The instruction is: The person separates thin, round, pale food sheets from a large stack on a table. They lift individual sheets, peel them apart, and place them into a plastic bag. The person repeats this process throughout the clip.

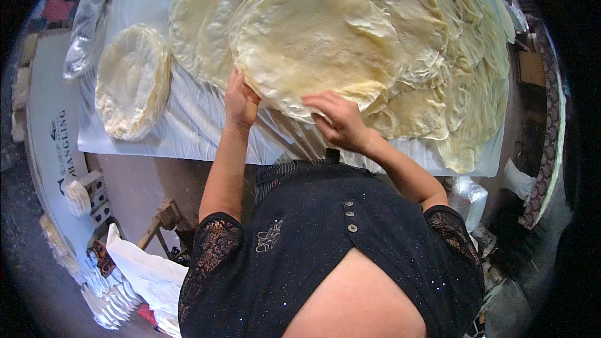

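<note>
A wide spread of thin, round, pale yellow flatbread sheets (314, 37) overlaps across a table covered in plastic sheeting (197, 122). At the near left rim of the uppermost round sheets is my left hand (242, 98), its fingers on the edge and partly hidden beneath it. My right hand (338, 117) touches the near edge of the same sheets, fingers bent over the rim; whether it pinches the edge cannot be told. To the left, apart from the spread, lies a smaller stack of round sheets (133, 82).
Rolled clear plastic (87, 42) lies along the table's left edge. Beyond it stands a long white board (54, 103) bearing writing. A wooden frame (157, 223) is on the floor at the lower left, near white sheeting (145, 263). Plastic bags (469, 199) are below the table's right corner.
</note>
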`<action>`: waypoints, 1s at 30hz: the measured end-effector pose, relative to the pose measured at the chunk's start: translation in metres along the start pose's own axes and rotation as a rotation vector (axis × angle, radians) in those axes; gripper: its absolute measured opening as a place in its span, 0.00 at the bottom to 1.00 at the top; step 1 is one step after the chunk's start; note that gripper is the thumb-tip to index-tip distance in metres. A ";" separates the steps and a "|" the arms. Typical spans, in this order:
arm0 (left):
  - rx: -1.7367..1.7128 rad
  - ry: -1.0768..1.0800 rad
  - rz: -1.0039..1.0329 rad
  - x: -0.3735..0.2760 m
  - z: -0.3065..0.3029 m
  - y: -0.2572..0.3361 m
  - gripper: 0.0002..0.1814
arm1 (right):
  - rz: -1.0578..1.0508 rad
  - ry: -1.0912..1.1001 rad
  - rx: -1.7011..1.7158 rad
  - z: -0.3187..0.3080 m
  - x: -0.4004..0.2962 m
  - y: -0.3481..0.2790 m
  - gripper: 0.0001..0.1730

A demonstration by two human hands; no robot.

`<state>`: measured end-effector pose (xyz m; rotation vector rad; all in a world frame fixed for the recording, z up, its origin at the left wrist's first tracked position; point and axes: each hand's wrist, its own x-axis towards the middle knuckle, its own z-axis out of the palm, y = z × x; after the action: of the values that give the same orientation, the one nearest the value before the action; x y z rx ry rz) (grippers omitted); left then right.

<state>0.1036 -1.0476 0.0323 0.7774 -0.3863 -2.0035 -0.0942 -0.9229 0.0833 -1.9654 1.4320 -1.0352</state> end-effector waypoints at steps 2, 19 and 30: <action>0.101 0.020 -0.060 0.008 -0.015 0.016 0.24 | 0.055 -0.006 -0.077 0.017 0.028 -0.001 0.18; 0.231 -0.057 -0.314 0.057 -0.026 0.064 0.25 | 0.342 -0.030 -0.328 0.086 0.107 0.029 0.25; 0.307 -0.114 -0.399 0.117 -0.045 0.066 0.05 | 0.531 -0.058 -0.186 0.087 0.123 0.035 0.24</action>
<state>0.1319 -1.1798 -0.0085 0.9923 -0.6581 -2.4018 -0.0240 -1.0546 0.0410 -1.5724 1.9273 -0.6178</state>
